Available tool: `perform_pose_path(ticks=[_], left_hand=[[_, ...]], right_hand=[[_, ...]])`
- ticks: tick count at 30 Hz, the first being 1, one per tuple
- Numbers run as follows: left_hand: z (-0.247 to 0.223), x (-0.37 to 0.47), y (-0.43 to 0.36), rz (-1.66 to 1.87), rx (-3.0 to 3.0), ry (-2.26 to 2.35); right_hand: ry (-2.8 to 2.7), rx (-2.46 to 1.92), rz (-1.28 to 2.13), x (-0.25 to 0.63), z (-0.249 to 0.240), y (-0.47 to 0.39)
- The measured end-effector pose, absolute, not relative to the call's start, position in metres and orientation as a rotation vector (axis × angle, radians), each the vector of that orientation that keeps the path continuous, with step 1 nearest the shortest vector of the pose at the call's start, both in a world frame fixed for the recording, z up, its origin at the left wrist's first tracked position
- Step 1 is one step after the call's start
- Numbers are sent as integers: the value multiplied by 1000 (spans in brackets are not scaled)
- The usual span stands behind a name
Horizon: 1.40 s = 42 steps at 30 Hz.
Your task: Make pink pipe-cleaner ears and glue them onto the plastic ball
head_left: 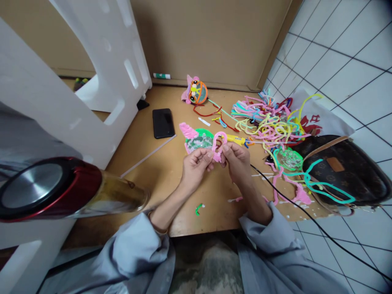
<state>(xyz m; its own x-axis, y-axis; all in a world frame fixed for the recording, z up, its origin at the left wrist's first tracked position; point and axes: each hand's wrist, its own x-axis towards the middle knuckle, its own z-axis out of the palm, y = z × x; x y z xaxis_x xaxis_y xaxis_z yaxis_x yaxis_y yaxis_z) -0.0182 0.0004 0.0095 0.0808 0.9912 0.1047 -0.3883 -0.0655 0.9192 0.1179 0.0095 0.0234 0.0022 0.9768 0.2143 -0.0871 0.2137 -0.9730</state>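
Observation:
A loop of pink pipe cleaner (220, 136) is held up over the middle of the table. My left hand (197, 165) pinches its lower left end, and my right hand (235, 157) pinches the lower right side, the fingertips of both close together. Just behind my hands lies a round green piece (200, 139) with a clear, shiny middle and a fuzzy pink triangle (188, 130) at its upper left. A yellow glue gun (234, 139) rests behind my right hand, its black cord running to the lower right.
A glass flask with a red lid (92, 188) stands at left, near a black phone (163, 123). Farther back sits a decorated round figure (197, 92). Piled pipe cleaners (266, 122), another green round piece (289, 159) and a brown bag (343, 171) are at right.

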Motion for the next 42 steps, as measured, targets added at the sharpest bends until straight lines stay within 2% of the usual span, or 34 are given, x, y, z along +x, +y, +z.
perform_pose_path(ticks=[6, 17, 29, 34, 42], left_hand=[[12, -15, 0, 1310, 991, 771], [9, -25, -4, 1560, 1340, 1051], [14, -26, 11, 1021, 580, 597], [10, -19, 6, 1210, 815, 708], [16, -19, -8, 1486, 1098, 906]], right_hand=[[-1228, -1013, 984, 116, 27, 10], [-1404, -1058, 1162, 120, 25, 11], [-1509, -890, 1178, 127, 31, 6], [-1455, -1002, 1130, 120, 32, 6], [-1341, -1125, 842, 121, 28, 10]])
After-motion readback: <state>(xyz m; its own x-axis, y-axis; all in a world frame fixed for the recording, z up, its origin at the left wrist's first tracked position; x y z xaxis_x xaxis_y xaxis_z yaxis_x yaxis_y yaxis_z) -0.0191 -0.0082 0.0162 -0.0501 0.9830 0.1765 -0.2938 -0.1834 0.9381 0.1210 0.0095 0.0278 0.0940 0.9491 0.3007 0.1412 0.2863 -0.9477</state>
